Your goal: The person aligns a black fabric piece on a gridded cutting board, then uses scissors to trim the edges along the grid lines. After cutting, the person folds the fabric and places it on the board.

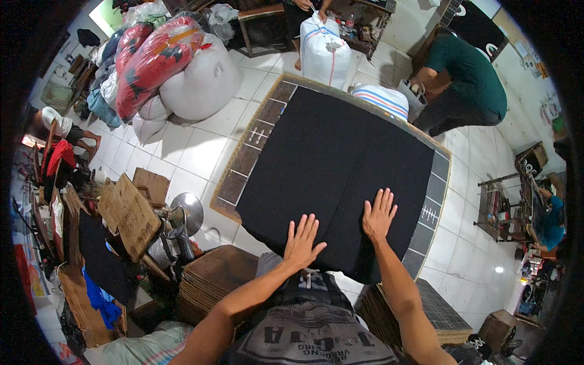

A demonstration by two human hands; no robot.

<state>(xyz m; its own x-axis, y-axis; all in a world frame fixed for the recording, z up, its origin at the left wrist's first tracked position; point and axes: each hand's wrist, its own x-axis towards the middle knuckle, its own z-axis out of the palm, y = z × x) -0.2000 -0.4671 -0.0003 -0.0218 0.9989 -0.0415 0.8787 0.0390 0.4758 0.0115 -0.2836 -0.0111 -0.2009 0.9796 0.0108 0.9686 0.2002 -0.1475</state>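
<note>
A large piece of black fabric (328, 158) lies spread over a dark board (230, 185) with white line markings along its left and right sides. A faint lengthwise ridge or fold runs down the cloth between my hands. My left hand (302, 242) rests flat on the near part of the fabric, fingers stretched out and thumb apart. Farther up and to the right, my right hand (379, 218) also presses flat on it with fingers extended. The cloth's near edge hangs over the board close to my body. Neither hand grips anything.
Stacked boards (213, 280) stand at the near left, with another stack (441, 313) at the near right. Stuffed bags (201, 82) pile up at the far left. Beyond the board, a person holds a white sack (325, 52); another in dark green (468, 76) bends over.
</note>
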